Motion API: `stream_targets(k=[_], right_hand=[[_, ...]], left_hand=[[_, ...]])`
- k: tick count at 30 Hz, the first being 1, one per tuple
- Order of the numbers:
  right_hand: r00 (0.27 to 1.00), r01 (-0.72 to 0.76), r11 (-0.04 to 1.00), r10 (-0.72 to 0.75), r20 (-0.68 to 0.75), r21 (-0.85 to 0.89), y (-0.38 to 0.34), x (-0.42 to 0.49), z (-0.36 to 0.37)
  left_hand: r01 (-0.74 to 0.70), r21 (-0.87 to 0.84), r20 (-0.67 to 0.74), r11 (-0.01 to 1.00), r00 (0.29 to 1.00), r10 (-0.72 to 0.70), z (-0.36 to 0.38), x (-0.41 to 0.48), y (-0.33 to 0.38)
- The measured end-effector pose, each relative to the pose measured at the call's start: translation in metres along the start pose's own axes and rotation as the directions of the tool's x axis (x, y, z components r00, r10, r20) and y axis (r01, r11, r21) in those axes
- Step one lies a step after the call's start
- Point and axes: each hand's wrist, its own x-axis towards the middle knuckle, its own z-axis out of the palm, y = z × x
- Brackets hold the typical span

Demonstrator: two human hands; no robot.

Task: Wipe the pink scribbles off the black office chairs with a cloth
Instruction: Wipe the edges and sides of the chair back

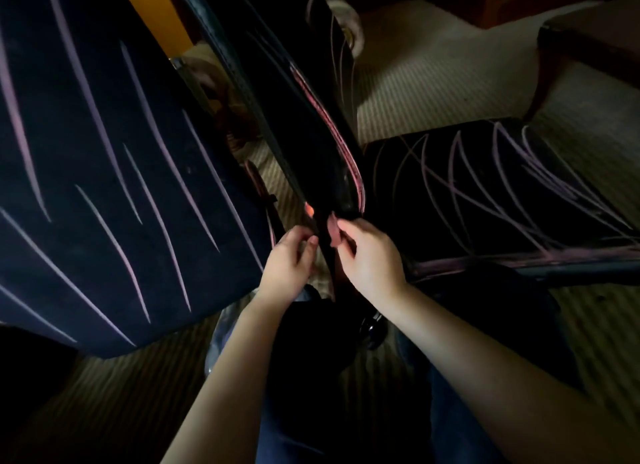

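Right hand point(370, 255) pinched a pinkish cloth point(333, 233) at the foot of the chair edge point(311, 144); left hand point(289, 259) curled alongside, grip indiscernible. Pink scribbles point(351, 167) ran up the edge: judged best wiped firmly, following the line upward.

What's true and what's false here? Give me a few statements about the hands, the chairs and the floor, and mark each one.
1. The left hand and the right hand are both at the lower end of the narrow black chair panel. True.
2. The large chair surface on the left has no pink marks. False: long pink strokes run across it.
3. The right hand's fingers pinch a small pinkish piece at the panel's edge. True.
4. The floor is bare wood. False: it is striped beige carpet.
5. The chair seat on the right carries crossing pink scribbles. True.
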Motion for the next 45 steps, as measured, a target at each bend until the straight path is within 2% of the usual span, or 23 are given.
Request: stream_targets(k=[2,4,7,9,11,14,16,20,21,23,28,30,32,35,41,43,45], right_hand=[[0.995,-0.091,0.996,0.09,0.051,0.009,0.009,-0.007,-0.001],[0.993,-0.113,0.99,0.114,-0.009,0.086,0.003,0.005,-0.007],[0.985,-0.019,0.985,0.048,-0.164,0.174,-0.018,0.033,-0.014],[0.981,0.029,0.985,0.004,-0.193,0.172,-0.02,0.034,-0.005],[0.987,-0.007,0.987,0.034,-0.16,0.163,-0.004,0.012,0.012],[0.977,-0.212,0.974,0.212,0.014,0.076,0.026,-0.03,0.029],[0.961,-0.275,0.96,0.273,0.047,0.052,0.029,-0.035,0.028],[0.964,-0.111,0.977,0.151,-0.221,0.183,-0.002,-0.001,0.016],[0.96,-0.074,0.976,0.126,-0.251,0.203,-0.006,0.003,0.016],[0.966,-0.061,0.971,0.116,-0.233,0.23,0.001,-0.002,0.024],[0.96,-0.276,0.954,0.279,-0.009,0.12,0.036,-0.039,0.045],[0.969,-0.227,0.959,0.24,-0.06,0.17,0.025,-0.029,0.039],[0.974,-0.114,0.965,0.155,-0.164,0.236,0.005,-0.01,0.029],[0.975,0.003,0.976,0.045,-0.218,0.216,-0.007,0.0,0.027],[0.974,-0.226,0.968,0.224,0.025,0.106,0.033,-0.043,0.059],[0.982,-0.179,0.978,0.184,-0.036,0.103,0.023,-0.029,0.053],[0.981,-0.098,0.98,0.125,-0.148,0.173,0.001,-0.006,0.04]], left_hand=[[0.01,-0.019,0.01,1.0,1.0,-0.01,0.007,-0.003,-0.008],[0.024,-0.033,0.028,0.999,0.999,-0.023,0.011,-0.004,-0.009],[0.028,-0.073,0.03,0.997,0.999,-0.026,0.015,-0.003,-0.009],[0.012,-0.078,0.017,0.997,1.0,-0.011,0.016,-0.002,-0.011],[0.002,-0.09,0.006,0.996,1.0,-0.001,0.016,-0.003,-0.012],[0.006,-0.129,0.012,0.992,1.0,-0.004,0.016,-0.004,-0.01],[0.0,-0.149,0.02,0.989,1.0,0.003,0.016,-0.005,-0.01],[-0.015,-0.15,0.011,0.989,1.0,0.017,0.018,-0.003,-0.017],[-0.01,-0.16,0.014,0.987,1.0,0.012,0.018,-0.004,-0.017],[-0.013,-0.163,0.015,0.986,1.0,0.016,0.016,-0.004,-0.016],[0.025,-0.239,0.038,0.971,0.999,-0.017,0.013,-0.007,-0.009],[0.02,-0.23,0.031,0.973,0.999,-0.013,0.013,-0.007,-0.01],[0.043,-0.232,0.03,0.972,0.999,-0.037,0.012,-0.006,-0.011],[0.154,-0.314,0.038,0.937,0.988,-0.15,0.01,-0.002,-0.007],[0.267,-0.423,0.08,0.866,0.963,-0.258,0.007,-0.003,-0.011],[0.248,-0.381,0.048,0.891,0.967,-0.248,0.007,-0.002,-0.017],[0.224,-0.318,0.029,0.921,0.974,-0.227,0.008,-0.001,-0.021]])
